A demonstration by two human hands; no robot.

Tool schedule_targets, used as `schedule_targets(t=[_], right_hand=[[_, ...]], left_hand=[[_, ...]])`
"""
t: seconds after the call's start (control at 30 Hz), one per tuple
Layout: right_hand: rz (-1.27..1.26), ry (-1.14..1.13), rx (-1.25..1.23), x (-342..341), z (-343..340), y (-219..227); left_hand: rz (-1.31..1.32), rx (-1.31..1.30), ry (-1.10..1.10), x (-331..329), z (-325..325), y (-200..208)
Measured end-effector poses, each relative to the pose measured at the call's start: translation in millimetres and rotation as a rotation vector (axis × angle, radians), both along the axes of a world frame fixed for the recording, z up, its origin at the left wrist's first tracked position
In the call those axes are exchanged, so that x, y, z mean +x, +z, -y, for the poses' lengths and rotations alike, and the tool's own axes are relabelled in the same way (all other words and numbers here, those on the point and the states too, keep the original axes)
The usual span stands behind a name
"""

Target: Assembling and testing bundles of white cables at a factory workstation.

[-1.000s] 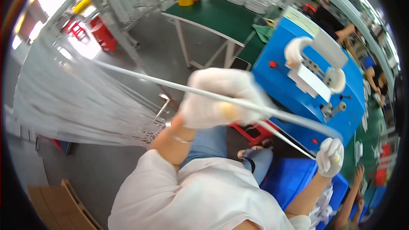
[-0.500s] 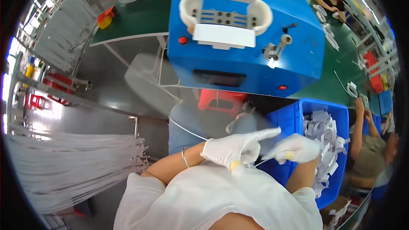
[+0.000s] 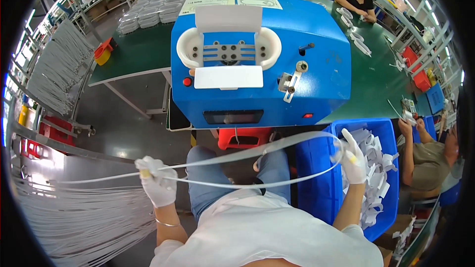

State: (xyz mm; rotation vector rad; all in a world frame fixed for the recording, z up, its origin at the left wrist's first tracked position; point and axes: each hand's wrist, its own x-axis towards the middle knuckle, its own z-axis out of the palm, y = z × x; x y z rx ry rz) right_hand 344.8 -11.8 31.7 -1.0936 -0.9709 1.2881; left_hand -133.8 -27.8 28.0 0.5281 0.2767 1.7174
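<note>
Over my lap: tube (image 3: 257, 154) looped between both hands.
Left hand (image 3: 156, 180): clenched on both strands.
Right hand (image 3: 352, 157): pinching the bend at 3 o'clock.
Risk: tight bend could kink; loose ends could snag the rack (image 3: 74, 217).

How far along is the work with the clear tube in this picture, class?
Done: the blue bin already holds many white pieces. In hand: the left hand and right hand, both gloved, hold one clear tube bent into a long loop in front of the blue machine. Left: a large bundle of similar tubes hangs at the left.
</note>
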Motion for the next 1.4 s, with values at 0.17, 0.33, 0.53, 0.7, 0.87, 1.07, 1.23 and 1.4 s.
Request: schedule_targets(t=[0.17, 0.33, 0.53, 0.7, 0.87, 1.07, 1.23, 1.4], right_hand=[[0.977, -0.031, 0.684, -97, -45, 64], [0.786, 0.480, 0.465, -155, -45, 74], [0.917, -0.032, 0.319, -86, -43, 89], [0.849, -0.148, 0.296, -54, -38, 89], [0.839, -0.252, 0.360, -42, -43, 92], [0.808, -0.325, 0.366, -31, -58, 91], [0.829, -0.289, 0.317, -12, -72, 88], [0.957, -0.447, 0.375, 5, -84, 125]], left_hand=[[-0.544, 0.065, -0.033, 69, -7, 37], [-0.712, -0.035, -0.247, 99, -44, 90], [-0.472, -0.163, 0.164, 32, -86, 91], [-0.644, -0.222, 0.171, 31, -97, 117], [-0.765, -0.181, 0.215, 32, -108, 130], [-0.839, -0.161, 0.320, 40, -120, 123], [-0.968, -0.190, 0.468, 52, -119, 121], [-1.239, 0.042, 0.723, 53, -120, 112]])
